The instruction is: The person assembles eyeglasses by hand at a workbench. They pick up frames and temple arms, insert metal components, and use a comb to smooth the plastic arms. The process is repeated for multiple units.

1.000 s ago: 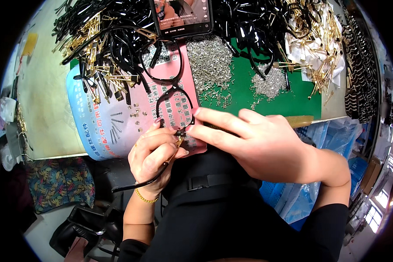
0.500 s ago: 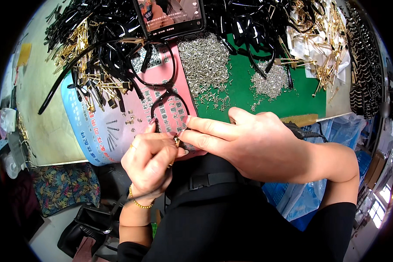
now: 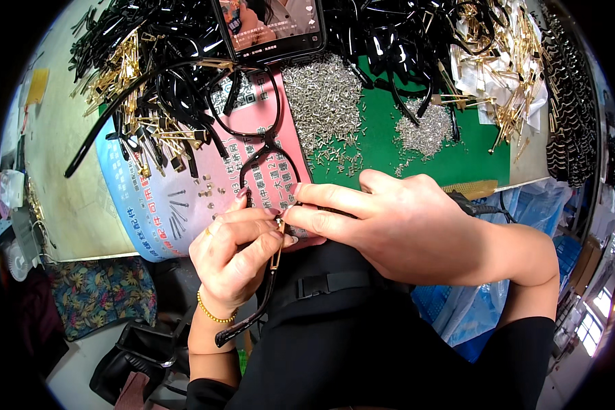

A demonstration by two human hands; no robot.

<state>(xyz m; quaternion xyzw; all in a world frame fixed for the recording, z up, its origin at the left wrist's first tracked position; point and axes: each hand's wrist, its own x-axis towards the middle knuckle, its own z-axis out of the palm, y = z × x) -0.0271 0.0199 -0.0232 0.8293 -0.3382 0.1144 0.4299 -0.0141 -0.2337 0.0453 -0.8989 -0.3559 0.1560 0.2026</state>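
Over the front edge of the table, a black eyeglass frame (image 3: 270,141) stretches between my hands and the far pile, one temple attached at its far end. My left hand (image 3: 234,244) is closed, thumb and fingers pinching a second, gold-and-black temple (image 3: 272,273) at the near corner of the frame. This temple's black tip hangs toward my lap. My right hand (image 3: 389,222) has its index and middle fingers stretched over the frame's near corner, gripping it there. Fingertips partly cover the joint, where a small shiny metal bit shows.
Silver screws (image 3: 324,109) lie heaped on a green mat (image 3: 471,160), beside a smaller silver pile (image 3: 424,130). Black frames (image 3: 383,48) and gold temples (image 3: 509,89) crowd the back. A phone (image 3: 273,31) stands at the far middle. Several loose screws (image 3: 179,212) rest on the printed sheet (image 3: 126,191).
The gold-and-black temple, blurred beside my left wrist before, now shows clearly, hanging down past my left hand. The frame has shifted slightly right. My right hand stays almost in place.
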